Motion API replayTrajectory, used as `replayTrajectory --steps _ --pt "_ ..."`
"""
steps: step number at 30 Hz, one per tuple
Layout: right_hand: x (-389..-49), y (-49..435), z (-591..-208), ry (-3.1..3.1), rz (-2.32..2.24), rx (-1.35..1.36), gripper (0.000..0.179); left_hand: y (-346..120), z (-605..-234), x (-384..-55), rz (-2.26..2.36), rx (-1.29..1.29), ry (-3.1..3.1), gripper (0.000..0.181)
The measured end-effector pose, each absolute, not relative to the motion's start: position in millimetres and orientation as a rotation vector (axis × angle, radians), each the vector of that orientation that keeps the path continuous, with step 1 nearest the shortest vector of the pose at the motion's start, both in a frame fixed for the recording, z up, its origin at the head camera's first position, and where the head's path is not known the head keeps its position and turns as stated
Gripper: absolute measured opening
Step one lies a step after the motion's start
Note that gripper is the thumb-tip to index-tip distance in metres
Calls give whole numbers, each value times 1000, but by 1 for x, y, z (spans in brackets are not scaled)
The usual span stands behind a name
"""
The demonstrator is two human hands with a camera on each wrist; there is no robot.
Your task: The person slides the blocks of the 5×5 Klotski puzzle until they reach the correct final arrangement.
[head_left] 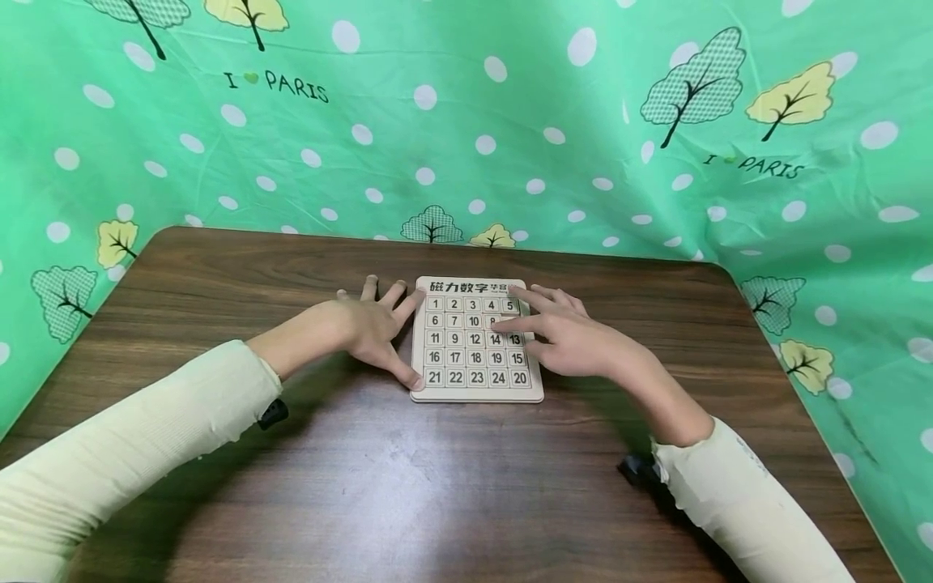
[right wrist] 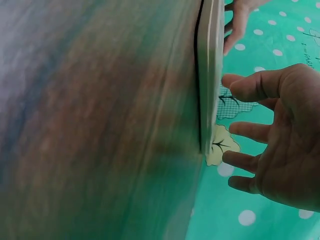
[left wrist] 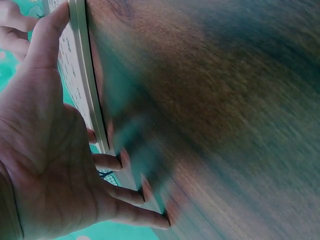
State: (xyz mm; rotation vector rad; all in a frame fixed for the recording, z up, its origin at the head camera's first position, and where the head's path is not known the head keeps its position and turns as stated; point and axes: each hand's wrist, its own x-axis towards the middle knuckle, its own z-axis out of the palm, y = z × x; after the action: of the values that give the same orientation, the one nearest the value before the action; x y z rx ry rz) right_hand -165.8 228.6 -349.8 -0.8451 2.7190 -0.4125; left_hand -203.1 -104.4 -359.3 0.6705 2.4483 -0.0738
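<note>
A pale number slide puzzle (head_left: 477, 395), with printed characters along its top and rows of numbered square tiles, lies flat on the table. My left hand (head_left: 372, 328) is spread at its left side: the thumb touches the lower left corner, the index finger reaches the upper left edge, and other fingertips rest on the table in the left wrist view. Over the puzzle's right side lies my right hand (head_left: 576, 336), a fingertip at the tile 8 (head_left: 492, 322). Its fingers hide the spot right of that tile. Seen from the right wrist, the right fingers are extended and apart.
The dark wood-grain table (head_left: 408, 486) stretches around the puzzle on all sides. A green curtain (head_left: 452, 105) with white dots and printed trees hangs behind the table and along its sides. Dark straps (head_left: 273, 414) show under both pale sleeves.
</note>
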Motion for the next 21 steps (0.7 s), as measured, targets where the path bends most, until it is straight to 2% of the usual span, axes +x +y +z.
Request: replayTrajectory --steps 6,21 --pt "-159 238 -340 2738 -422 -816 42 -104 -358 -203 -78 669 2450 154" --pt "-170 239 -345 2773 -341 -693 50 -105 -360 -203 -79 667 2451 154"
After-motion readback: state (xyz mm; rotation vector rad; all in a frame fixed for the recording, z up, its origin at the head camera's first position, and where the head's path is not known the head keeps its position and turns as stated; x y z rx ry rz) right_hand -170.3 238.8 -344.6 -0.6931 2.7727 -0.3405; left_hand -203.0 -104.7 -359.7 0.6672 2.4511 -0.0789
